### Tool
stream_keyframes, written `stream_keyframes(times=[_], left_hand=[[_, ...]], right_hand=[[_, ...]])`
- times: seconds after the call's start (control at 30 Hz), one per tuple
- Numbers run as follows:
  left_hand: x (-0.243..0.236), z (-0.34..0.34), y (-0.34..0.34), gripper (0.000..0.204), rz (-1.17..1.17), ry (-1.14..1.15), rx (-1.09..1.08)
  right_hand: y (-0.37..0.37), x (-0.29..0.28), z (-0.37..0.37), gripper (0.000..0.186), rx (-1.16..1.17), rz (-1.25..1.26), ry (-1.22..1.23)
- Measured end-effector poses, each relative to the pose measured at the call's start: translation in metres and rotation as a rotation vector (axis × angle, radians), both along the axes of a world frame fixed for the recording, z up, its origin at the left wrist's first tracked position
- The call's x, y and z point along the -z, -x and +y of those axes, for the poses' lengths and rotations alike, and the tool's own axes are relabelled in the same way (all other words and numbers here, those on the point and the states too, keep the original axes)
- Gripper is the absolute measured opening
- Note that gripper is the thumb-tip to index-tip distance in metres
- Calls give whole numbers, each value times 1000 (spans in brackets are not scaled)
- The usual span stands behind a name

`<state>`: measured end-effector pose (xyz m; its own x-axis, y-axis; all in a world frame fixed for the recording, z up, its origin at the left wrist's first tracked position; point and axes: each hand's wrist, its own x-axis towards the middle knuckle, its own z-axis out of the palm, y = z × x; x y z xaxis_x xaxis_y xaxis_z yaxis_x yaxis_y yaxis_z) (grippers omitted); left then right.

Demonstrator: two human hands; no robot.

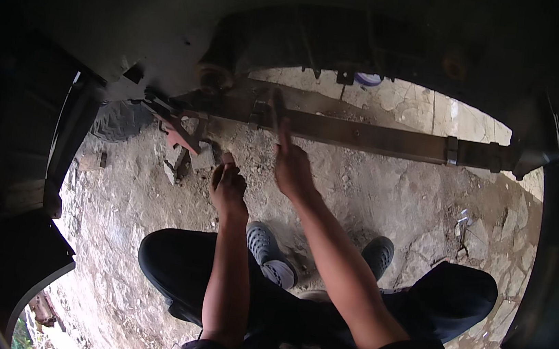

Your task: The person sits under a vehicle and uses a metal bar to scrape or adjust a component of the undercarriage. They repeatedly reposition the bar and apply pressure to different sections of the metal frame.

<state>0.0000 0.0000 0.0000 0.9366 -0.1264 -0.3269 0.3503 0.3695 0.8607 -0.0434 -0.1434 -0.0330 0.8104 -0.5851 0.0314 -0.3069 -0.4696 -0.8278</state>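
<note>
My left hand (228, 189) is closed around something small I cannot make out, below the dark underside of a vehicle. To its right and higher, my right hand (291, 165) grips a long, blurred tool (275, 108) pointing up at a rusty leaf spring (356, 134). Whether the tool touches the spring is unclear. Metal clamps (452, 151) band the spring, which spans the opening crosswise. Above its left part hangs a cylindrical fitting (211, 77).
A red jack or stand (180, 136) with broken blocks (173, 166) sits beside a tyre (113, 124) at left. Dark bodywork (34, 146) encloses the space. My bent legs and grey shoes (264, 248) rest on rough, stony ground (427, 205).
</note>
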Motion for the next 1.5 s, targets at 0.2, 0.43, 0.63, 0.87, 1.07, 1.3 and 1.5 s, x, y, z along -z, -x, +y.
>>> stream_keyframes(times=[0.2, 0.43, 0.63, 0.87, 1.07, 1.3, 1.5], left_hand=[[20, 13, -14, 6, 88, 130, -51], [-38, 1, -3, 16, -66, 236, -68], [-95, 68, 14, 18, -142, -186, 48], [-28, 21, 0, 22, -73, -100, 100], [6, 34, -9, 22, -116, -20, -2], [6, 38, -6, 21, -3, -18, -124], [2, 42, -3, 21, -42, -9, -106]], right_hand=[[103, -18, -46, 70, 241, 215, 199], [21, -28, -4, 70, 41, 58, -58], [36, -25, 50, 75, 26, 82, -26], [-48, -24, 3, 69, 84, -44, -8], [1, -39, 23, 66, 31, 76, -216], [19, -33, 58, 67, 80, 29, -249], [37, -34, 56, 58, 127, -77, -173]])
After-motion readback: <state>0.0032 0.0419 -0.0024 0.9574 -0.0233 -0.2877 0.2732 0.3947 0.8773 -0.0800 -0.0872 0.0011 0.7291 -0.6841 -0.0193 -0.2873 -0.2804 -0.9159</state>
